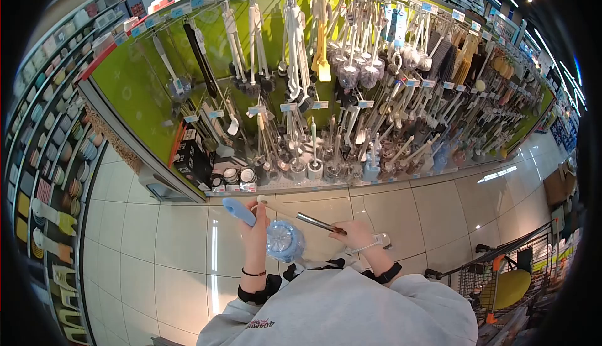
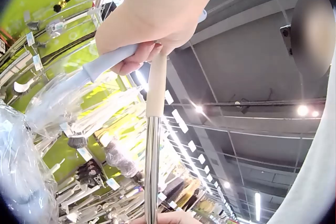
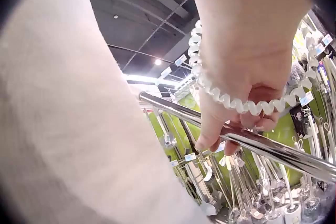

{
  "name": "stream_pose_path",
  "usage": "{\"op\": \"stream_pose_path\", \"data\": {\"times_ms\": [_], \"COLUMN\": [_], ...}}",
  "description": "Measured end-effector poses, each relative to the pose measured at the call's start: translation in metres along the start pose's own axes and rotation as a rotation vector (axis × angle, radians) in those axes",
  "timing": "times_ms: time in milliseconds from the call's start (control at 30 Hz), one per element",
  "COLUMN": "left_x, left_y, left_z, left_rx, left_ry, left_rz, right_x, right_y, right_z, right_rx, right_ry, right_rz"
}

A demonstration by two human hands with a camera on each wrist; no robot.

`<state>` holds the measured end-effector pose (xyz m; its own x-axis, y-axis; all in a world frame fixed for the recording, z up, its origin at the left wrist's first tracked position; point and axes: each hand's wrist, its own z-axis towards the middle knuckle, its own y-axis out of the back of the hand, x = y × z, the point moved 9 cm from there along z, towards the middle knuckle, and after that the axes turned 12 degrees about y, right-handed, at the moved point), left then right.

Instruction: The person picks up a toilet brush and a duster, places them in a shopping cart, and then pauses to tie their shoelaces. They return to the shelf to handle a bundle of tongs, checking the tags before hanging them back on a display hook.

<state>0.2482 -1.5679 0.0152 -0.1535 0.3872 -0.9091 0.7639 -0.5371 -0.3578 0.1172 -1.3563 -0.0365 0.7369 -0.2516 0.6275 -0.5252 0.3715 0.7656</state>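
Observation:
My left hand [image 1: 256,230] grips two handles at once. One is the light-blue handle [image 1: 239,212] of what looks like a toilet brush, its rounded blue lower end [image 1: 285,241] wrapped in clear plastic and hanging below the hand. The other is the cream grip [image 2: 157,85] of a shiny metal pole [image 2: 151,166]; its top sticks out past my fingers. My right hand [image 1: 354,236] pinches that same metal pole [image 3: 273,151] further along, thumb and fingers around the tube. Close to my pale sweatshirt [image 3: 79,129], the pole's other end shows in the right wrist view.
In front stands a green display rack [image 1: 144,89] hung with brushes and long-handled cleaning tools. Shelves of bowls [image 1: 56,139] line the left. A shopping cart [image 1: 501,277] holding a yellow item stands at the right. Tiled floor [image 1: 169,233] lies below.

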Motion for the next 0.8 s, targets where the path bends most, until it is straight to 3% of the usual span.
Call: {"op": "stream_pose_path", "data": {"times_ms": [167, 333, 633, 733, 800], "left_x": [-0.003, -0.015, -0.019, -0.017, -0.017], "left_y": [0.004, -0.012, -0.032, -0.029, -0.013], "left_z": [0.009, 0.011, 0.013, 0.022, 0.023], "left_rx": [-0.090, -0.009, 0.019, 0.044, -0.093], "left_ry": [-0.044, -0.016, -0.043, -0.114, -0.162], "left_rz": [0.038, 0.034, 0.144, 0.045, -0.141], "right_x": [-0.006, -0.011, -0.001, 0.006, 0.024], "right_y": [-0.007, -0.003, 0.000, -0.003, -0.002], "right_z": [-0.006, -0.008, -0.007, 0.001, 0.002], "right_rx": [0.040, -0.012, -0.003, -0.017, -0.024], "right_ry": [-0.109, -0.171, -0.154, -0.081, 0.042], "right_rz": [0.025, 0.007, -0.056, 0.003, 0.006]}}
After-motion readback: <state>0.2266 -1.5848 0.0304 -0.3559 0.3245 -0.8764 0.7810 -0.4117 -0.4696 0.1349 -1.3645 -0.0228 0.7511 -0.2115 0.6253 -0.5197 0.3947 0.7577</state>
